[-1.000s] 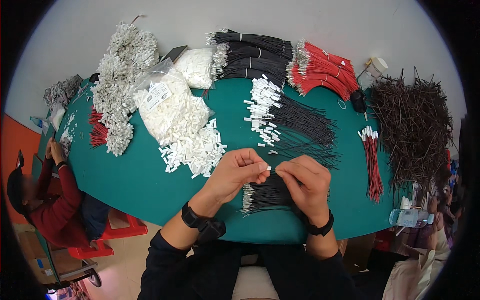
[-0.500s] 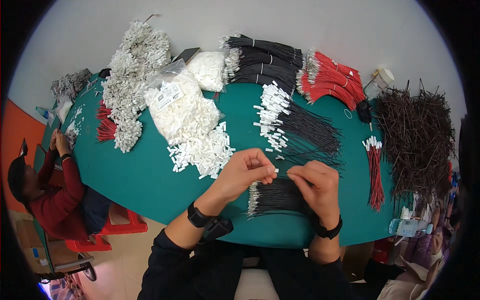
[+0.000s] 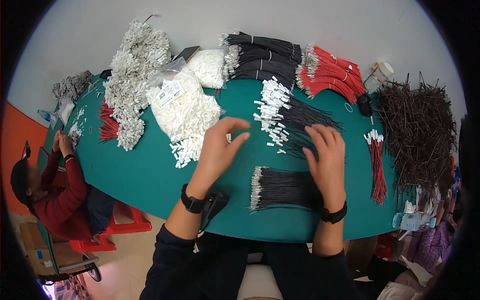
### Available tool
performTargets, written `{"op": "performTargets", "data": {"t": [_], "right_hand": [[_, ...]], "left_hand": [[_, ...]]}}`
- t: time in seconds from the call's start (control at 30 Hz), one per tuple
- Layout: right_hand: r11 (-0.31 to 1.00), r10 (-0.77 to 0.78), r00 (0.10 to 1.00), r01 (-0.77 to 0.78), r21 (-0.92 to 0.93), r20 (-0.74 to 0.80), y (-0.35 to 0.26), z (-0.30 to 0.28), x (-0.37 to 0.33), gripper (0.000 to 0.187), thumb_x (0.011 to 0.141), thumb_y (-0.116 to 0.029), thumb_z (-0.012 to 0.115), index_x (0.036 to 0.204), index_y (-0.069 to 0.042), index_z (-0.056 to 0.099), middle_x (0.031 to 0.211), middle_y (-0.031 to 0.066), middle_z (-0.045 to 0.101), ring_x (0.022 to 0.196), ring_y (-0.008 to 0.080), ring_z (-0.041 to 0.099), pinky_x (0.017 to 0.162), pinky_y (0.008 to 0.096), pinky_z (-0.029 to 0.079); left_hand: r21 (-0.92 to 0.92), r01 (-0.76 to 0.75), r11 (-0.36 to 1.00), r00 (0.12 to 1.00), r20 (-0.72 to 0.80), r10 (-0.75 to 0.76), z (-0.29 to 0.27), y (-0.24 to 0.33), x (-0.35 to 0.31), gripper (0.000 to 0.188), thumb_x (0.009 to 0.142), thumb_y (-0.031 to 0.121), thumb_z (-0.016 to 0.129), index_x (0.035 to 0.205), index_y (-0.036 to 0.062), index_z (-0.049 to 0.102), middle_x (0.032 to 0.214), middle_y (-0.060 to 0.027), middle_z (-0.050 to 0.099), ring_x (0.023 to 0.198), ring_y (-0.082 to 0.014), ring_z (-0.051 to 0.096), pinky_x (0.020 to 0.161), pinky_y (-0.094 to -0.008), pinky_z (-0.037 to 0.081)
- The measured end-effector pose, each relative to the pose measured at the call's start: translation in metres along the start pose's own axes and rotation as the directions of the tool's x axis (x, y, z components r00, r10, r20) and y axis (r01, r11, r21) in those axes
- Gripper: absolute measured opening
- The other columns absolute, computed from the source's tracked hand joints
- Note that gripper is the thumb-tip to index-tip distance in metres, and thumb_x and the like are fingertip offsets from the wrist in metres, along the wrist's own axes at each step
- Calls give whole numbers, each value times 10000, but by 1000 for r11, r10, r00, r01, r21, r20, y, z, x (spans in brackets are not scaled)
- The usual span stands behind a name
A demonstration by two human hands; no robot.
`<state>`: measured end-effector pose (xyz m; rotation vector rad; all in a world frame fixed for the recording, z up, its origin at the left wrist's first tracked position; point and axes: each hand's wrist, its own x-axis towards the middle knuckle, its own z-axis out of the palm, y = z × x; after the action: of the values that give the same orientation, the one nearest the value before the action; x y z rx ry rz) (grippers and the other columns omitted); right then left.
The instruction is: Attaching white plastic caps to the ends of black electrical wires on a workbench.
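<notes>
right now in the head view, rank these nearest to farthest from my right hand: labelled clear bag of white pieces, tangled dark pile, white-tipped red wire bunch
1. White-tipped red wire bunch: just right of your right hand.
2. Tangled dark pile: farther right, past that bunch.
3. Labelled clear bag of white pieces: well over to the left.

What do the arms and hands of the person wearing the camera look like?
They have dark sleeves that leave the lower forearms uncovered. The left hand and right hand wear no gloves. Each wrist has a black band, and a chunky black box shows beside the left one.
</notes>
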<state>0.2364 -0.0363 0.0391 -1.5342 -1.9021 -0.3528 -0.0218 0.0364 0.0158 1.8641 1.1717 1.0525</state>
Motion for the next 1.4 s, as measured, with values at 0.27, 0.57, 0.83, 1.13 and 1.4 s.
{"op": "performTargets", "data": {"t": [0.27, 0.57, 0.83, 1.13, 1.4], "right_hand": [[912, -202, 830, -33, 408, 519, -23, 20, -32, 107, 795, -47, 761, 890, -35, 714, 893, 101, 642, 913, 316, 627, 823, 426, 529], [929, -194, 846, -3, 369, 496, -28, 28, -36, 62, 820, -63, 723, 814, -36, 668, 809, 93, 624, 839, 311, 627, 783, 419, 527], [711, -199, 879, -174, 681, 433, -27, 5, -20, 54, 890, -22, 702, 914, -10, 655, 851, 97, 689, 785, 259, 678, 688, 369, 522], [632, 247, 951, -303, 714, 185, -39, -21, -11, 132, 824, 52, 797, 927, -15, 749, 627, -24, 512, 566, 57, 409, 511, 253, 300], [890, 44, 998, -14, 457, -55, -36, -18, -11, 186, 751, 14, 836, 916, -39, 769, 631, 49, 523, 534, 197, 487, 519, 334, 365]], "left_hand": [[573, -167, 802, 986, 97, 136, -2, -32, -13, 190, 745, 79, 840, 908, 52, 747, 941, -109, 671, 959, -340, 600, 864, -435, 504], [631, -198, 750, 980, 129, 151, 8, -32, -7, 169, 769, 63, 820, 906, 44, 721, 938, -110, 648, 958, -329, 595, 865, -426, 508], [154, -316, 936, 934, -121, 335, 7, 38, -23, 211, 854, -19, 787, 1059, 24, 762, 936, -121, 743, 780, -210, 723, 669, -298, 554], [-496, 109, 862, 992, 108, -63, 19, 36, -33, 186, 954, -34, 699, 1129, -34, 762, 1011, -96, 732, 886, -134, 709, 756, -243, 555], [-422, 93, 902, 987, 159, -28, 21, 28, -33, 210, 970, -38, 675, 1166, -34, 751, 1045, -103, 706, 951, -137, 691, 792, -231, 536]]}}
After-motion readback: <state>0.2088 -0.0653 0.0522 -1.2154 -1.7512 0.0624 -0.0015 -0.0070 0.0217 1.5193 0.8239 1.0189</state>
